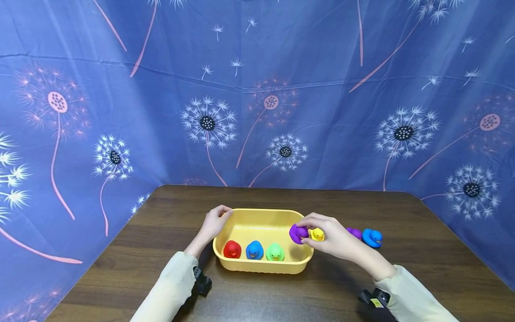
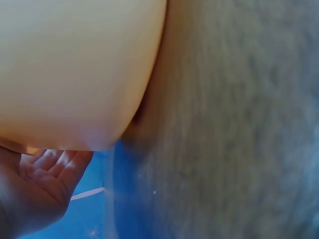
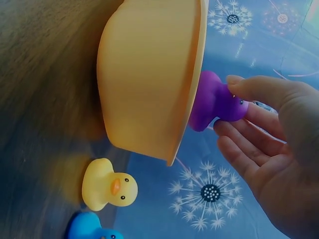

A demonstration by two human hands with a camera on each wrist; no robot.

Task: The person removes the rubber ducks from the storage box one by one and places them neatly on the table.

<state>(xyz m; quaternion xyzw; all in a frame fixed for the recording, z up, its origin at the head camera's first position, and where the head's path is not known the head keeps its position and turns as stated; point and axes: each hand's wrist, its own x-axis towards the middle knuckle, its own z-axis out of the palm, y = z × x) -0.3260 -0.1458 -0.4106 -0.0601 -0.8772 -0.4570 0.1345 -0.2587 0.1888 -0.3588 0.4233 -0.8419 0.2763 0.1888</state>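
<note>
A purple rubber duck (image 1: 298,233) is pinched between the thumb and fingers of my right hand (image 1: 331,237), over the right end of a yellow plastic tub (image 1: 263,267). In the right wrist view the purple duck (image 3: 219,102) is at rim height, tipped sideways in that view. My left hand (image 1: 214,223) grips the tub's back left corner, its fingers along the outside in the left wrist view. Inside the tub, along the near wall, sit a red duck (image 1: 232,249), a blue duck (image 1: 255,250) and a green duck (image 1: 275,252).
Just right of the tub stands a yellow duck (image 1: 318,235). Beyond my right hand are another purple duck (image 1: 355,232), partly hidden, and another blue duck (image 1: 372,238). All rest on a brown wooden table (image 1: 141,255), backed by a blue dandelion-print cloth (image 1: 249,53).
</note>
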